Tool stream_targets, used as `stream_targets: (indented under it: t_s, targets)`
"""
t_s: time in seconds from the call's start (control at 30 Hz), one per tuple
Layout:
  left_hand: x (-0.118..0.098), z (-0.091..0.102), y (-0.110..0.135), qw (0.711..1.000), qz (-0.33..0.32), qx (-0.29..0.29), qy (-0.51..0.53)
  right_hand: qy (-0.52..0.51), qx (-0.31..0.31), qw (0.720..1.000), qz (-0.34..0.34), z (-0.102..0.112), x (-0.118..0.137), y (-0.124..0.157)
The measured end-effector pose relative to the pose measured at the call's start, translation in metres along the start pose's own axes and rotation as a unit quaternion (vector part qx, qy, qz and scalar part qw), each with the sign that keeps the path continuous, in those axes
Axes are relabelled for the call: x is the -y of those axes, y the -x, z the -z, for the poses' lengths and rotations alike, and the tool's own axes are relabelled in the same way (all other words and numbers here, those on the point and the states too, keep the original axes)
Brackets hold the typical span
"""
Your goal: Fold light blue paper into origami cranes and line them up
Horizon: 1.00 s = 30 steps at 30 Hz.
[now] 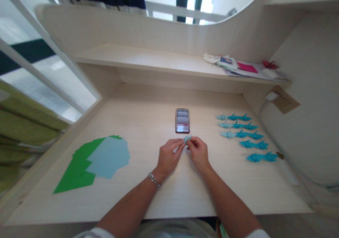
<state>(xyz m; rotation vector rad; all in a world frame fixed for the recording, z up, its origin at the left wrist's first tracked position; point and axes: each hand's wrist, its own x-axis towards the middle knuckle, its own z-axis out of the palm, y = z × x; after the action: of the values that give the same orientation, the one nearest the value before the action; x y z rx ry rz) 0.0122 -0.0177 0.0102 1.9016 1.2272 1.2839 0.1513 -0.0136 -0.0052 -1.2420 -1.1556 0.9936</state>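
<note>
Between my fingertips is a small light-blue paper crane [187, 139], folded and partly hidden by the fingers. My left hand [169, 155], with a silver chain bracelet on its wrist, pinches the crane's left side. On the other side, my right hand [198, 154] grips it between thumb and fingers. Just beyond both hands lies a phone [182, 120], its screen lit and blurred. Off to the right, blue paper cranes [241, 134] sit in several short rows, in lighter and darker shades.
Fanned green paper sheets [76, 167] and light-blue paper sheets [111, 158] lie on the table's left. A shelf [148, 59] crosses the back, with papers [246, 68] at its right. A white charger [271, 96] is plugged into the wall socket [286, 102]; its cable [275, 140] runs along the right side.
</note>
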Motion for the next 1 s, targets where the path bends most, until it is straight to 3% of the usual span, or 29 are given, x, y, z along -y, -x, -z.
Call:
stream_targets:
  t_s: [0.4,0.8,1.0]
  targets:
    - [-0.004,0.002,-0.004,1.000,0.025,0.005,0.011,0.031,-0.008,0.999,0.010,-0.002,0.003,0.004]
    - [0.005,0.004,-0.006,0.989,0.104,0.009,0.101,0.051,0.007,0.999,0.018,-0.001,-0.003,0.003]
    - [0.011,0.001,-0.006,0.973,0.178,-0.001,0.144,0.048,0.016,0.999,0.014,-0.002,-0.004,0.003]
